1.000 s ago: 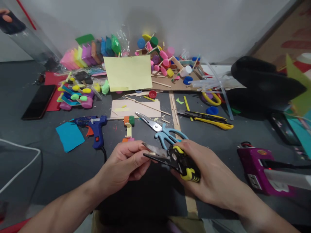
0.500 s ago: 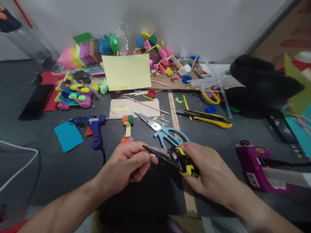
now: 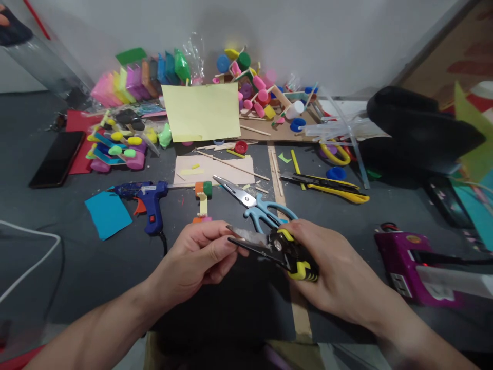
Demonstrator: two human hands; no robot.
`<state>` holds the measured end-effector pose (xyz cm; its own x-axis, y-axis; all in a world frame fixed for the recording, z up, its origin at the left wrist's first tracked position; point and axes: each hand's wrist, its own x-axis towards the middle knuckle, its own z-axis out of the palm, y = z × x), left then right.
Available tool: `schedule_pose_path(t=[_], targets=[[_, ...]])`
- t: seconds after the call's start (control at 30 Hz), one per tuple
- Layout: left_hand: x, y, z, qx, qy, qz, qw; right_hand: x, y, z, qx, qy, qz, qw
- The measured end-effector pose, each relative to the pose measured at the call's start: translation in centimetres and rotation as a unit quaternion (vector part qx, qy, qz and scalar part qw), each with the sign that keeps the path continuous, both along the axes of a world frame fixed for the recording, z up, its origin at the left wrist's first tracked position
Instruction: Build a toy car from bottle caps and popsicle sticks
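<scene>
My right hand [image 3: 331, 267] grips the black and yellow handles of a pair of snips [image 3: 269, 247], whose blades stand slightly apart and point left. My left hand [image 3: 196, 257] is pinched shut right at the blade tips; what it holds there is too small to make out. Just beyond the snips lie blue-handled scissors [image 3: 256, 204] on the dark table [image 3: 96, 267]. A small stick piece with orange and green caps [image 3: 203, 198] lies ahead of my left hand.
A blue glue gun [image 3: 144, 198] and a blue paper scrap [image 3: 108, 213] lie to the left. A yellow sheet [image 3: 202, 113], clay blocks [image 3: 138, 79] and cap models sit at the back. A yellow utility knife [image 3: 327, 186] and a purple device [image 3: 408, 264] lie on the right, a phone [image 3: 57, 159] far left.
The snip blades closed half a second ago and have parted again slightly. Both hands stay in nearly the same spot above the table.
</scene>
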<state>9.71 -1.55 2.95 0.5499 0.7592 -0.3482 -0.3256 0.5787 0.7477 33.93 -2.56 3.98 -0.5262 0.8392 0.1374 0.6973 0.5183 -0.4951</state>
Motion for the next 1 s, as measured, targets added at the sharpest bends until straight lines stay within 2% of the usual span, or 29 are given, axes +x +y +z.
schedule_pose_path(t=[0.17,0.4,0.57,0.7,1.0], targets=[[0.19,0.14,0.20,-0.011,0.005,0.006,1.000,0.19,-0.28,-0.28,0.038,-0.017,-0.005,0.999],[0.37,0.33,0.57,-0.004,0.014,0.029,0.999,-0.05,0.04,-0.18,-0.009,0.030,-0.034,0.999],[0.05,-0.01,0.26,0.002,0.050,0.038,0.998,-0.05,0.02,0.17,-0.019,0.018,-0.012,1.000],[-0.22,-0.15,-0.15,0.016,0.081,0.028,0.996,0.05,-0.12,0.08,-0.009,0.017,-0.005,1.000],[-0.12,-0.11,-0.31,0.040,0.053,0.032,0.997,-0.01,-0.23,-0.03,0.018,-0.002,-0.007,1.000]])
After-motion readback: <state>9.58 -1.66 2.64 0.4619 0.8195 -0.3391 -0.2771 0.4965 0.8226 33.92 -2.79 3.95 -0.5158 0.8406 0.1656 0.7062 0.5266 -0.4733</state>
